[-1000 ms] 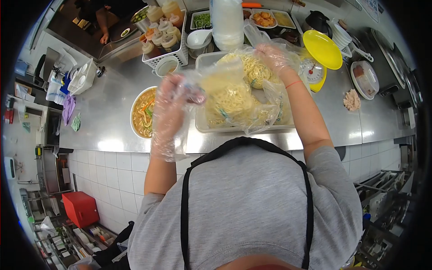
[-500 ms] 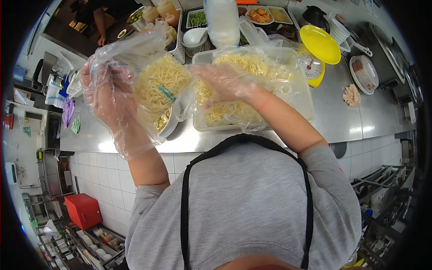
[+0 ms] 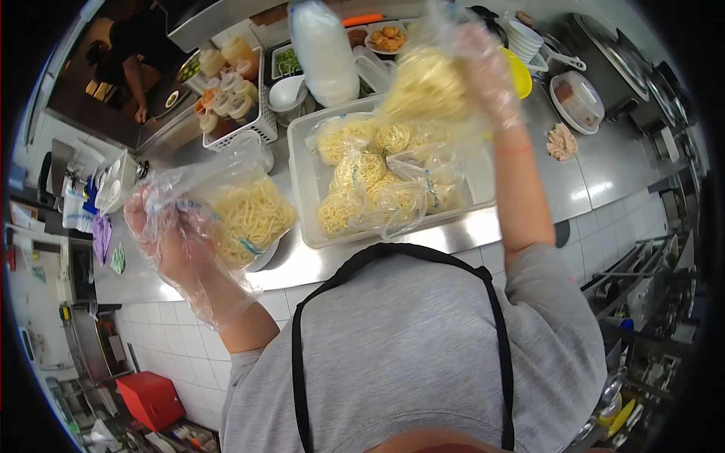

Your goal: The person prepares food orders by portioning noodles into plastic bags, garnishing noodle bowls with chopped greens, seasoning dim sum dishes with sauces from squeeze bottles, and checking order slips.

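Obscuring the bowl point(image 3: 264, 258): bagged noodles point(image 3: 255, 215)

Gloved left hand point(image 3: 175, 226) and right hand point(image 3: 487, 75) each hold bagged noodles above the steel counter point(image 3: 589, 170).

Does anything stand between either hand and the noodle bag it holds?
Only a clear glove: the left hand holds the lower noodle bag, the right hand the raised noodle bag; nothing else visible between.
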{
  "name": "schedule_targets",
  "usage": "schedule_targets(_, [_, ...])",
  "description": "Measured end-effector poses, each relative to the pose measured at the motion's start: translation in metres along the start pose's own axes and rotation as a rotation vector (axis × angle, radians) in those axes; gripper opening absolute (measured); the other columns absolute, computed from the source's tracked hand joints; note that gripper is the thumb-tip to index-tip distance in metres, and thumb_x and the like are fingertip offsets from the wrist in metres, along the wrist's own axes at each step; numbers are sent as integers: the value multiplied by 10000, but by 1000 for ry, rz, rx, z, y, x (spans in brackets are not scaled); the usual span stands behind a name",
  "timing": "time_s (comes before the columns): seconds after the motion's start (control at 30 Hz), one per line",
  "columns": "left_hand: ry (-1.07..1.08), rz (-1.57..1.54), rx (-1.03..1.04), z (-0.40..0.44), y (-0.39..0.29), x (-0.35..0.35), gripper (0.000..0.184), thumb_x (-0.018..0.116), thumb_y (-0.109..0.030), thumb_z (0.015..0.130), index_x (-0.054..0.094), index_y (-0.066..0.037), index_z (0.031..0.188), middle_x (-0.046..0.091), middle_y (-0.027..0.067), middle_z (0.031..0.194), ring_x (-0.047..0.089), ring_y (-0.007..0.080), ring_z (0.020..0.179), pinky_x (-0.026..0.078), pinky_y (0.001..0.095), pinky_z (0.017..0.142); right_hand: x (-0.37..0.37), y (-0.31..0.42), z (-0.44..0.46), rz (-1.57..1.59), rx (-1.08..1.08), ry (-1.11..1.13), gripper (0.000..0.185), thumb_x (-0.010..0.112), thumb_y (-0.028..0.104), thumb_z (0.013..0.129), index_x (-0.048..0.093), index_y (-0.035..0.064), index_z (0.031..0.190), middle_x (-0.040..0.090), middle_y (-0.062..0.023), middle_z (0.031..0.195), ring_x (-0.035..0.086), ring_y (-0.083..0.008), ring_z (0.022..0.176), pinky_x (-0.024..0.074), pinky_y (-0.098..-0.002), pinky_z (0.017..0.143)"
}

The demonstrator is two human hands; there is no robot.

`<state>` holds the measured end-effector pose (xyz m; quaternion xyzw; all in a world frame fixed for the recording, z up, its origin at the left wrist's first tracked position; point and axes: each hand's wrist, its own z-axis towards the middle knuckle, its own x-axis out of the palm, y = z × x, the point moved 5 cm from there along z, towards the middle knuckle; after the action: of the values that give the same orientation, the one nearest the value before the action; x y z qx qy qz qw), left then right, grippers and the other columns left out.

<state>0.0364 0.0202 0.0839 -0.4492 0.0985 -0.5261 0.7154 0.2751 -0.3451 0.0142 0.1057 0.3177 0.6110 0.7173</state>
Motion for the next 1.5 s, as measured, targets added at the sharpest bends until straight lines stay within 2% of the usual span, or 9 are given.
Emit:
schedule_targets(0.1, [-80,63,-46,-4,4,-1,243,564,-61,786,476,-46,1011,565,90,896,520,101,604,411,181,467,-79,-58,35,-1236,-277,67,308,488,160,823,531,80,1117,516,-141,1173,493,-301,1059,402,-353,894])
schedule_targets(0.2, [40,12,-76,-9,15,-1,273,542,-57,809,496,-53,1078,572,60,909,525,98,717,402,182,565,-89,9,55,-821,295,-24,231,538,245,819,595,21,838,588,-40,731,554,-200,686,456,-364,635])
schedule_targets(0.33, [73,54,-104,-19,21,19,230,570,-66,778,480,-23,985,547,86,857,535,109,638,426,189,480,-120,-96,20,-764,426,15,329,502,246,842,530,75,1122,538,-156,1142,510,-321,1031,396,-355,890])
schedule_targets(0.63, [264,58,-125,-27,27,31,197,548,-44,774,482,-10,956,520,92,874,553,127,663,473,214,512,-115,-60,3,-297,365,-124,230,603,192,772,602,18,921,616,-112,877,574,-222,860,451,-350,740])
schedule_targets(0.93, [226,120,-129,-30,27,23,215,561,-67,780,482,-7,971,519,87,875,559,131,671,481,219,520,-106,-29,-12,-500,418,25,567,693,196,703,436,40,1183,551,-127,1055,506,-214,1018,403,-319,869])
schedule_targets(1.1, [233,156,-125,-31,28,14,214,568,-72,782,484,-4,967,521,91,882,558,131,663,479,220,518,-94,-32,-26,206,392,190,819,753,145,625,292,74,1299,417,-109,1247,404,-210,1147,339,-318,966])
schedule_targets(1.3, [233,185,-141,-32,27,14,190,549,-61,783,488,-2,953,523,88,863,545,121,637,462,207,505,-103,5,-27,-389,172,267,881,765,191,618,257,74,1329,394,-113,1265,381,-219,1172,321,-330,983])
schedule_targets(1.43, [226,192,-168,-35,27,18,198,559,-64,782,489,-9,959,529,83,824,534,112,625,450,199,509,-100,15,-34,36,380,291,864,759,208,622,277,87,1329,386,-127,1274,382,-246,1183,329,-337,982])
schedule_targets(1.5, [291,129,-130,-33,31,24,197,550,-74,820,505,-22,1004,555,46,811,493,73,650,389,168,556,-107,37,-32,-533,121,233,772,748,204,621,358,92,1279,430,-132,1236,414,-269,1157,373,-344,941])
